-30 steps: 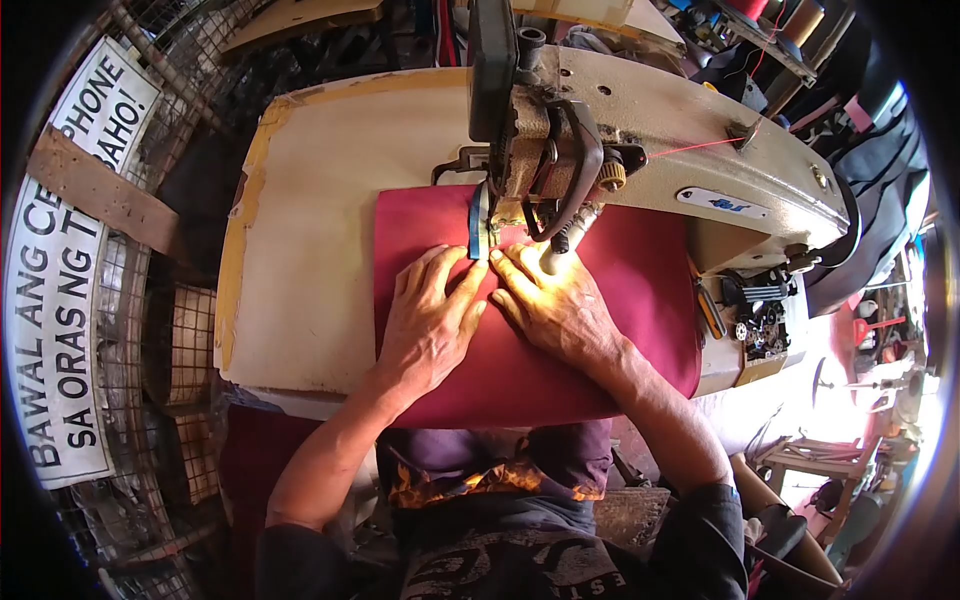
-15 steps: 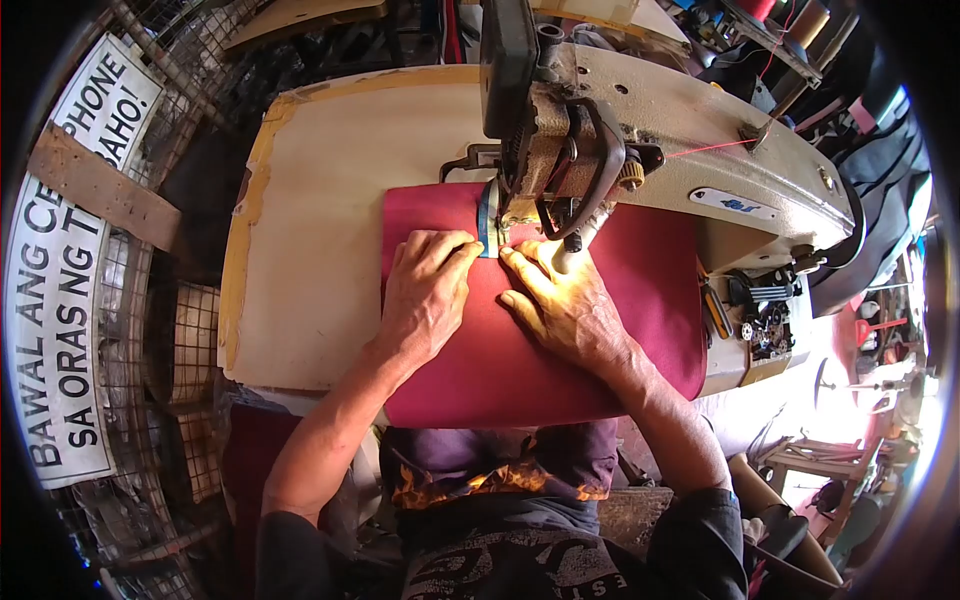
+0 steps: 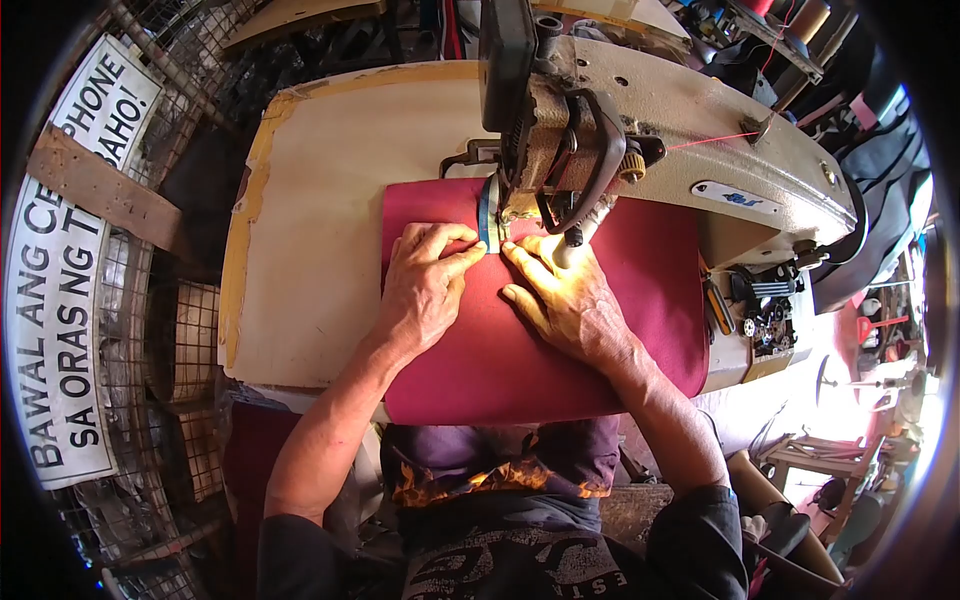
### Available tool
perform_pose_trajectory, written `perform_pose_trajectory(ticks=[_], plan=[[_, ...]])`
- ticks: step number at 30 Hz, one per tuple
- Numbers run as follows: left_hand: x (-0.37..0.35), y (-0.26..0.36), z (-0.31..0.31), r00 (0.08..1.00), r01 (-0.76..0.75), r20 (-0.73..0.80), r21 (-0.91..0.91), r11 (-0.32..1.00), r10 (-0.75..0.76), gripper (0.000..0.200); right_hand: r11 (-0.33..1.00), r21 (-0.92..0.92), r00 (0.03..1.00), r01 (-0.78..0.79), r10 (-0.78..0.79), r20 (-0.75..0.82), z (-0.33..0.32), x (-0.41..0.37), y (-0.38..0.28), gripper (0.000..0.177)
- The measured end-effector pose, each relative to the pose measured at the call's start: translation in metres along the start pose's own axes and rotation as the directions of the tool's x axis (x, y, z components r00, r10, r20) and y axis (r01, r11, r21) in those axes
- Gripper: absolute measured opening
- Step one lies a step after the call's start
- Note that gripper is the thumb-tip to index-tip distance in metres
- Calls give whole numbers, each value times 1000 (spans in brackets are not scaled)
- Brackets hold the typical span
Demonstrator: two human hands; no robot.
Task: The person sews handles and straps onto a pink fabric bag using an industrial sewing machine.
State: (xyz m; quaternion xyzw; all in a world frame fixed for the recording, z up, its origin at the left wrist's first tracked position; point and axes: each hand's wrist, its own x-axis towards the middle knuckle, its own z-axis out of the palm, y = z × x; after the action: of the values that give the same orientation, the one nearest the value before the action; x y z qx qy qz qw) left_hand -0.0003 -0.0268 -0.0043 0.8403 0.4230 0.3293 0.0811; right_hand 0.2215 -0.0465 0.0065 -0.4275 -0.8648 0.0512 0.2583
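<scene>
A dark red fabric (image 3: 560, 370) lies under the head of a sewing machine (image 3: 690, 120). A short blue and pale strip (image 3: 488, 215) sits on it beside the presser foot. My left hand (image 3: 425, 285) rests on the fabric left of the strip, thumb and forefinger pinched together at the strip's lower edge. My right hand (image 3: 565, 295) lies on the fabric just right of the strip, fingers spread, fingertips close to the presser foot. The machine's head partly hides the needle area.
The pale machine table (image 3: 330, 220) has taped edges. Small metal parts (image 3: 770, 325) and an orange-handled tool (image 3: 718, 308) lie at the right under the machine arm. A wire grille with a lettered sign (image 3: 55, 340) stands at the left.
The fabric and strip have shifted very slightly away from me. My left thumb and forefinger have changed their pose at the strip's edge; my right hand has barely moved.
</scene>
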Motion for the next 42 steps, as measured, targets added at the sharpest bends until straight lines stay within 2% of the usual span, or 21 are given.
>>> perform_pose_trajectory(ticks=[7,10,13,19,22,25,26,29,30,31,32,33,34,35,36,38,40,41,42], plan=[[-1,8,-3,997,-77,38,173,982,71,33,991,-120,998,56,-56,-4,9,-2,-1,48],[0,12,-2,995,-97,-1,171,980,99,35,991,-120,999,53,-54,-2,7,-1,-2,47],[1,12,1,986,-168,23,148,975,167,36,989,-132,998,63,-65,-10,7,-2,-2,46],[2,17,-2,989,-134,86,140,981,123,41,999,-51,1000,-20,19,-23,-1,-2,-6,43],[4,19,-4,987,-130,111,134,982,115,40,991,129,999,-34,37,-23,-7,-6,8,41],[3,20,-2,988,-141,86,140,980,130,40,972,224,997,-67,76,-29,-42,-24,-2,38],[3,20,-2,989,-130,89,130,983,119,40,975,219,997,-26,42,-65,-59,-30,-2,38],[3,19,-2,988,-131,100,143,981,117,41,985,3,980,-170,169,-106,-128,-56,-7,35],[3,18,-1,987,-139,101,138,981,125,41,967,49,952,-252,256,-165,-144,-76,10,35],[3,18,-1,987,-136,101,141,981,122,42,829,-128,811,-544,480,-336,-165,-97,27,30],[4,19,-1,988,-134,101,145,980,120,42,571,-200,589,-796,655,-474,-185,-119,44,27],[5,18,-1,988,-133,100,150,980,119,42,853,-236,805,-464,295,-515,-219,-105,59,28],[5,17,0,988,-131,103,145,981,117,42,786,-320,782,-528,305,-543,-244,-91,67,29],[5,14,1,988,-130,105,140,982,116,43,804,-291,768,-518,289,-571,-269,-88,95,29],[6,12,1,988,-129,107,134,983,115,43,758,-332,757,-561,309,-575,-286,-78,117,28],[13,7,0,985,-158,94,154,975,144,41,728,-482,858,-488,297,-419,-337,-75,206,29],[23,3,-1,982,-184,66,147,972,176,39,610,-461,762,-645,469,-446,-347,-57,255,36],[26,1,-1,982,-186,66,148,971,178,39,595,-495,774,-633,506,-381,-358,-60,290,43],[26,-1,0,982,-183,70,147,972,174,39,653,-473,803,-591,532,-268,-365,-62,321,42]])
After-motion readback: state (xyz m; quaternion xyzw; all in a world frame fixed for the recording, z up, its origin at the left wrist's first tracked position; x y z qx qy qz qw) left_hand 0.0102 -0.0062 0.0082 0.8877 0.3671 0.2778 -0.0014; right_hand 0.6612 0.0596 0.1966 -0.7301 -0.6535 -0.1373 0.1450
